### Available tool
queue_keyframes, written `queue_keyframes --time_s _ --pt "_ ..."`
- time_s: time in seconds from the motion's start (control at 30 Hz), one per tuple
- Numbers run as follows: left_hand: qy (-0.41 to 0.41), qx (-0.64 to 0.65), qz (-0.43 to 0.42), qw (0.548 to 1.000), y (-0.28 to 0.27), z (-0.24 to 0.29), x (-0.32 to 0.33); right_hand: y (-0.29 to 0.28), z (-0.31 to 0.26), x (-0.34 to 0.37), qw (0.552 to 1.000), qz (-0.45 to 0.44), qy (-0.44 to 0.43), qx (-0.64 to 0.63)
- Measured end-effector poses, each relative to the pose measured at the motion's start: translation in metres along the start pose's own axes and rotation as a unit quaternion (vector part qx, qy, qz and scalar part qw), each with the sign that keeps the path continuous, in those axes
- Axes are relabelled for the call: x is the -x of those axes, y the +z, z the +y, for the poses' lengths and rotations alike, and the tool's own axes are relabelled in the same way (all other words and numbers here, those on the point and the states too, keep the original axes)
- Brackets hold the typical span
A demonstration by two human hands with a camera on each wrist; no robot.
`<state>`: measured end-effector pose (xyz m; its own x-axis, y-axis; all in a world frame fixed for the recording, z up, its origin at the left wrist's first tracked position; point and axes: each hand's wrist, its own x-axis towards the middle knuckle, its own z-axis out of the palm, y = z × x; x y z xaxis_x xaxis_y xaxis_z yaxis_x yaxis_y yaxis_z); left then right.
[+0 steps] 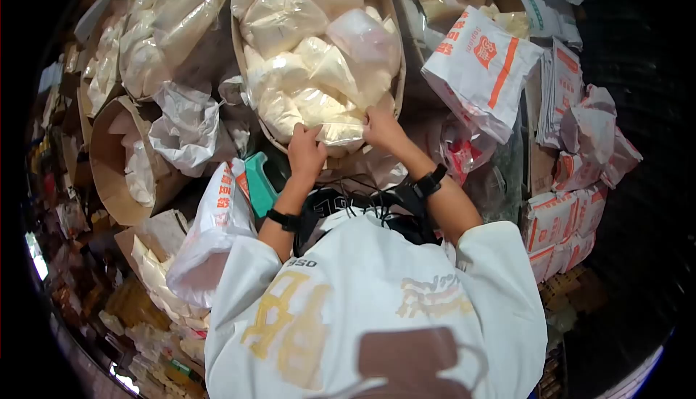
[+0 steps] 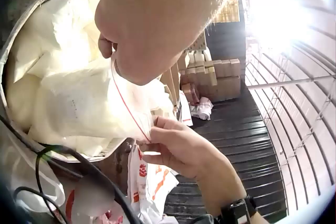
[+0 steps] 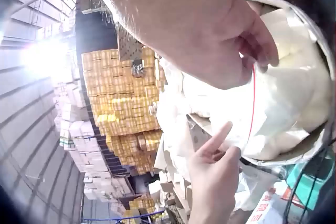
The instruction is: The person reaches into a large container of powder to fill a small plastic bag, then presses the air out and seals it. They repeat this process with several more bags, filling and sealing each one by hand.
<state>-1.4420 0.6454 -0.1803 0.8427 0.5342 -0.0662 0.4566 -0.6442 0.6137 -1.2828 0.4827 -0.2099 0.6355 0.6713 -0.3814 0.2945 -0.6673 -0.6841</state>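
Note:
A clear zip-lock bag [image 1: 342, 132] of pale cream contents lies at the near end of an oval drum [image 1: 237, 51] packed with similar bags. Its red seal line shows along the mouth edge in both wrist views. My left hand [image 1: 307, 154] pinches one corner of this mouth between thumb and fingers. At the opposite corner, my right hand [image 1: 384, 129] grips the edge with curled fingers. The left wrist view shows the bag's body [image 2: 79, 103] spread over the other bags, with the right hand [image 2: 181, 148] pinching the seal edge.
White bags with orange print [image 1: 482, 65] lie on the right. A brown drum [image 1: 109, 163], a green plastic object [image 1: 262, 185] and a white printed sack [image 1: 214, 236] stand on the left. Black cables [image 2: 79, 155] hang near the drum rim. Stacked cartons [image 3: 123, 87] stand farther off.

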Motion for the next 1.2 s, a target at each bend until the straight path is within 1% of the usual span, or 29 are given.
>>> queue_keyframes --time_s 0.07,0.1,0.17,0.23,0.27,0.33,0.37,0.4,0.47,0.53,0.57,0.63,0.67,0.77,0.8,0.87,0.97,1.0,1.03,1.07,1.1,1.2 --pt "-0.006 0.014 0.008 1.0 -0.002 0.0 0.0 -0.002 -0.016 0.005 0.998 0.051 0.036 -0.027" --pt "-0.012 0.021 0.009 1.0 -0.005 0.0 0.004 0.004 -0.015 0.006 0.992 0.056 0.083 -0.083" --pt "-0.025 0.027 0.002 0.999 -0.006 0.004 0.005 0.012 -0.011 0.002 0.964 0.068 0.171 -0.191" --pt "-0.049 0.036 -0.012 0.998 -0.004 0.002 0.004 0.017 -0.01 0.005 0.952 0.053 0.213 -0.214" --pt "-0.059 0.054 0.0 0.997 -0.001 -0.001 0.004 0.017 -0.009 0.003 0.946 0.046 0.232 -0.224" --pt "-0.078 0.091 0.021 0.993 0.009 -0.01 0.007 0.017 -0.003 0.002 0.96 0.025 0.215 -0.177" --pt "-0.053 0.083 0.028 0.995 0.013 -0.015 0.011 0.019 0.0 0.004 0.966 0.013 0.207 -0.154" --pt "-0.025 0.075 0.036 0.996 0.013 -0.016 0.011 0.023 0.006 0.004 0.981 0.028 0.171 -0.087" --pt "0.025 0.055 0.036 0.998 0.012 -0.017 0.015 0.033 0.016 0.009 0.993 0.056 0.095 0.047" --pt "0.069 0.03 0.025 0.997 0.0 -0.009 0.02 0.025 0.0 0.014 0.992 0.038 0.094 0.076" --pt "0.034 0.053 0.044 0.997 -0.002 -0.008 0.019 0.017 -0.012 0.015 0.991 0.029 0.094 0.091" --pt "-0.036 0.103 0.077 0.991 -0.004 -0.004 0.022 -0.002 -0.032 0.021 0.996 0.02 0.069 0.059" --pt "-0.049 0.081 0.122 0.988 -0.005 0.0 0.019 -0.007 -0.036 0.023 0.997 0.015 0.056 0.045" --pt "-0.059 0.068 0.05 0.995 0.011 -0.036 0.016 0.005 -0.021 0.013 0.999 0.013 0.011 -0.033" --pt "-0.099 0.126 0.014 0.987 0.009 -0.038 0.012 0.002 -0.022 0.011 0.997 -0.005 0.026 -0.066" --pt "-0.094 0.116 -0.008 0.989 0.006 -0.043 0.007 -0.004 -0.023 0.009 0.988 -0.043 0.059 -0.133" --pt "-0.097 0.125 -0.031 0.987 0.007 -0.048 0.006 -0.005 -0.007 0.011 0.993 -0.051 0.057 -0.093" --pt "-0.099 0.132 -0.033 0.986 0.009 -0.05 0.005 -0.013 -0.013 0.013 0.994 -0.078 0.059 -0.056" --pt "-0.107 0.125 -0.042 0.985 0.006 -0.05 0.004 -0.014 -0.021 0.013 1.0 -0.025 -0.001 0.001" --pt "-0.115 0.119 -0.051 0.985 0.003 -0.049 0.004 -0.014 -0.029 0.013 0.996 0.029 -0.061 0.057" --pt "-0.123 0.113 -0.06 0.984 0.0 -0.047 0.005 -0.012 -0.038 0.011 0.983 0.082 -0.121 0.112" --pt "-0.178 0.214 -0.067 0.958 -0.002 -0.048 0.006 0.009 -0.075 -0.005 0.978 -0.027 -0.151 0.142"
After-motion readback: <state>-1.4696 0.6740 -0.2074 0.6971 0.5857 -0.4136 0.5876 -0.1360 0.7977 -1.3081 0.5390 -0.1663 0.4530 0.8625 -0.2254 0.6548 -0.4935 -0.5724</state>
